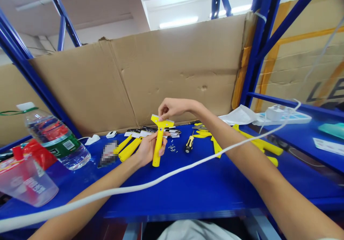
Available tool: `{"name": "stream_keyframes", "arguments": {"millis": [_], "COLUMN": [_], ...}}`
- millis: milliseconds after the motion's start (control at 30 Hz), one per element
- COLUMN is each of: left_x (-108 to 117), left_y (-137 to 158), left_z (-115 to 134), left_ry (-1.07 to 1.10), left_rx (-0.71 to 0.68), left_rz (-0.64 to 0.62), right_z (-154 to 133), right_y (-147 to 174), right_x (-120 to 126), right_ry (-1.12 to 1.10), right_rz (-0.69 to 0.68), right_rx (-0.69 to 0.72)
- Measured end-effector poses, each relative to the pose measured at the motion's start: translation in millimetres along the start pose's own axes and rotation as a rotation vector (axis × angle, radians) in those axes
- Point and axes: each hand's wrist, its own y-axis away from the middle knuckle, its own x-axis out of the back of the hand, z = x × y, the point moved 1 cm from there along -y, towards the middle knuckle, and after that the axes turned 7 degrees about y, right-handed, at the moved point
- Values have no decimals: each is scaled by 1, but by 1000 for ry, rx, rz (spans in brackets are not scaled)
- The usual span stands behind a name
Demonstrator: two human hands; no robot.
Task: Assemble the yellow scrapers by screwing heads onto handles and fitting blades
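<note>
A yellow scraper (159,145) with a wide T-shaped head is held upright above the blue table. My left hand (148,149) is closed around its handle. My right hand (173,108) reaches over from above, its thumb and finger pinched together at the left part of the scraper's head; whatever is between those fingertips is too small to make out. Small screws (172,148) lie loose just right of the handle. A yellow-and-black screwdriver (189,144) stands or lies beside them. More yellow scraper handles (131,149) lie left of my left hand.
A long white cable (150,185) crosses in front of both forearms. At left are a water bottle (60,139) and a clear plastic cup (29,182). Yellow scraper parts (264,146) lie at right, near a power strip (292,116). A cardboard wall (174,71) stands behind the table (174,200).
</note>
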Motion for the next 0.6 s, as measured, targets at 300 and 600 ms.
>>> {"name": "stream_keyframes", "arguments": {"millis": [300, 600], "left_x": [28, 33], "left_y": [-6, -6], "left_z": [-26, -21], "left_ry": [-340, -109], "left_rx": [-301, -294], "left_rz": [175, 230], "right_z": [37, 97], "right_y": [-20, -8], "right_x": [-9, -58], "right_ry": [-86, -10], "right_rz": [-25, -211], "right_rx": [-460, -819]}}
